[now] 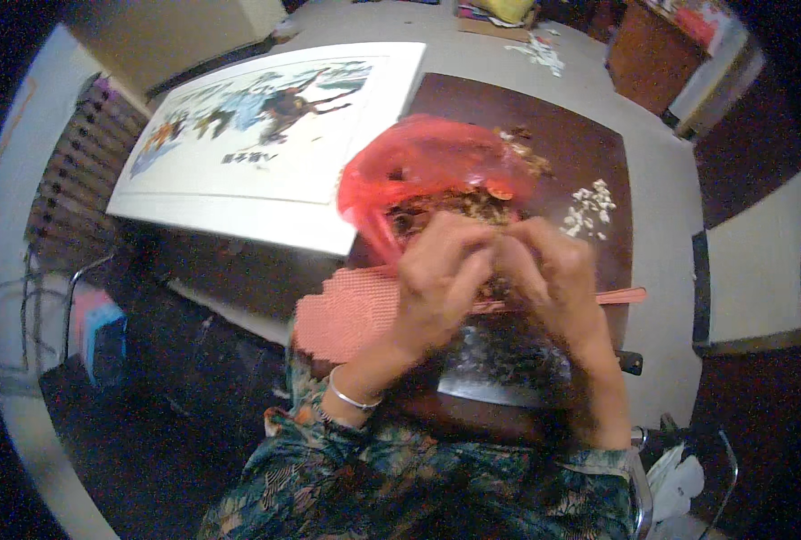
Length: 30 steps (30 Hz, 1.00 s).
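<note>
Left hand (441,270): fingers pinch a small brown piece, hard to identify.
Right hand (549,270): fingers pinch the same piece.
Done: white bits (589,209) piled on the counter (562,135).
Left: red bag (418,175) looks fairly full.

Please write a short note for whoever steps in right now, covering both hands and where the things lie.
Left hand and right hand: raised together over the dark table, fingertips pinching something small, too blurred to name.
Red plastic bag: open just behind the hands, brownish bits inside.
Small white pieces: heaped on the table to the right.
Pink flat fan-like thing: under the left wrist.
Done: a white heap exists. Left: the bag looks far from empty.
</note>
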Tool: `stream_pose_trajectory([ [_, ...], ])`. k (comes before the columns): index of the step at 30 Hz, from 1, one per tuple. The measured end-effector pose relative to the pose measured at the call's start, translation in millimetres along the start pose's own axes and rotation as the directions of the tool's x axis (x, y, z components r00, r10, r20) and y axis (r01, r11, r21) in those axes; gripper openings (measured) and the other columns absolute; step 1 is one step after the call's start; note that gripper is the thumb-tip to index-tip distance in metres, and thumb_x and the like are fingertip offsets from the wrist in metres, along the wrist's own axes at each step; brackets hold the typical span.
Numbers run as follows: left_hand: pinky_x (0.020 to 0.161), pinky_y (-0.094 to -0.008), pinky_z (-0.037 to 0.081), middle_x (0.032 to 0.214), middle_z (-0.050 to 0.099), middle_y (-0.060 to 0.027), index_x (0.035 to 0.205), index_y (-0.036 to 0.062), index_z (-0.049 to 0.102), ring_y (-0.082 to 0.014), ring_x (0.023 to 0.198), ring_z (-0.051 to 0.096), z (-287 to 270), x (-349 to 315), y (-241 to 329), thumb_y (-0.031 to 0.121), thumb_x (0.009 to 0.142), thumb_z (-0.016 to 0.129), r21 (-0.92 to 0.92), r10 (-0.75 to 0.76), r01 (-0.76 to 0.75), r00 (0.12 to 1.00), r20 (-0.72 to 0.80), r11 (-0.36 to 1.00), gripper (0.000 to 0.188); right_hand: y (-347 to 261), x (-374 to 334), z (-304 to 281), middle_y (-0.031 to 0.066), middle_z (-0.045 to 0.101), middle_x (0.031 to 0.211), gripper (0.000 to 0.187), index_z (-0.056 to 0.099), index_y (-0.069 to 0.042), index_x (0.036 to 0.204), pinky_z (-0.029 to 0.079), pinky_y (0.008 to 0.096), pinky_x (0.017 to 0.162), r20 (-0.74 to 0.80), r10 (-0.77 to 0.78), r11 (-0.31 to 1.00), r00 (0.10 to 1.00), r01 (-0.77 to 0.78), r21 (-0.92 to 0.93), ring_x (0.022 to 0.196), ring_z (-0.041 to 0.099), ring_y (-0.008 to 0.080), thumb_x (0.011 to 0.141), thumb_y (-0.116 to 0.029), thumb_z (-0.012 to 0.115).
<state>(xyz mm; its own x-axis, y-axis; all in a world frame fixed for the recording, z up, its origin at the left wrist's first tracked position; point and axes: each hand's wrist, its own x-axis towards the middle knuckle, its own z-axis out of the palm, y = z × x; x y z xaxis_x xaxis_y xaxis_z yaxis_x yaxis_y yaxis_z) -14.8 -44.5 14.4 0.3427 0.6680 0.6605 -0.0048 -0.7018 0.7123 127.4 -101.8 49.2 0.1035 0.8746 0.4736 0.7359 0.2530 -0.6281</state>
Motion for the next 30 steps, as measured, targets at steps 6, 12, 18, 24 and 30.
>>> stream_pose_trajectory([
  [6,0.077,-0.0299,0.048,0.092,0.060,-0.0131,0.094,-0.0033,0.062,-0.0217,0.085,0.060,-13,-14,38,-0.001,0.078,0.059,-0.066,-0.066,0.063,0.997,-0.046,0.996,0.017,-34,-18,1,0.0150,0.059,0.067,0.007,0.055,-0.004,0.078,0.046,0.0415,0.053,-0.128,-0.037,0.999,0.991,0.033,-0.034,0.058,0.060,0.0320,0.080,-0.010,0.058],
  [12,0.077,-0.0266,0.050,0.095,0.060,-0.0081,0.099,-0.0040,0.061,-0.0157,0.088,0.060,-24,-35,69,0.000,0.084,0.058,-0.334,-0.264,0.242,0.964,-0.023,0.911,0.016,-62,-41,-10,0.0154,0.060,0.069,0.010,0.056,-0.003,0.078,0.046,0.0419,0.056,-0.104,0.019,0.999,0.994,-0.015,0.041,0.061,0.060,0.0323,0.080,-0.012,0.059],
  [18,0.071,-0.0294,0.054,0.094,0.064,-0.0116,0.101,-0.0046,0.059,-0.0169,0.079,0.063,-32,-49,73,0.000,0.084,0.061,-0.772,-0.540,0.512,0.798,0.266,0.377,0.017,-65,-62,-14,0.0162,0.061,0.069,0.011,0.056,-0.002,0.077,0.047,0.0402,0.055,-0.116,-0.132,0.991,0.985,0.134,0.010,0.060,0.062,0.0311,0.081,-0.012,0.059],
  [24,0.065,-0.0280,0.055,0.091,0.065,-0.0112,0.104,-0.0034,0.058,-0.0182,0.072,0.064,-36,-56,81,0.003,0.084,0.059,-0.797,-0.543,0.583,0.726,0.422,0.160,0.021,-64,-71,-12,0.0152,0.060,0.068,0.008,0.057,-0.003,0.078,0.047,0.0402,0.054,-0.147,-0.219,0.973,0.965,0.204,-0.111,0.060,0.061,0.0312,0.081,-0.010,0.058],
  [30,0.066,-0.0308,0.055,0.091,0.064,-0.0104,0.105,-0.0022,0.057,-0.0180,0.073,0.063,-39,-62,71,0.005,0.084,0.059,-0.753,-0.527,0.652,0.673,0.520,0.089,0.022,-71,-78,-16,0.0145,0.060,0.069,0.008,0.057,-0.003,0.079,0.047,0.0399,0.056,-0.127,-0.113,0.994,0.985,0.110,-0.027,0.062,0.061,0.0307,0.081,-0.011,0.058],
])
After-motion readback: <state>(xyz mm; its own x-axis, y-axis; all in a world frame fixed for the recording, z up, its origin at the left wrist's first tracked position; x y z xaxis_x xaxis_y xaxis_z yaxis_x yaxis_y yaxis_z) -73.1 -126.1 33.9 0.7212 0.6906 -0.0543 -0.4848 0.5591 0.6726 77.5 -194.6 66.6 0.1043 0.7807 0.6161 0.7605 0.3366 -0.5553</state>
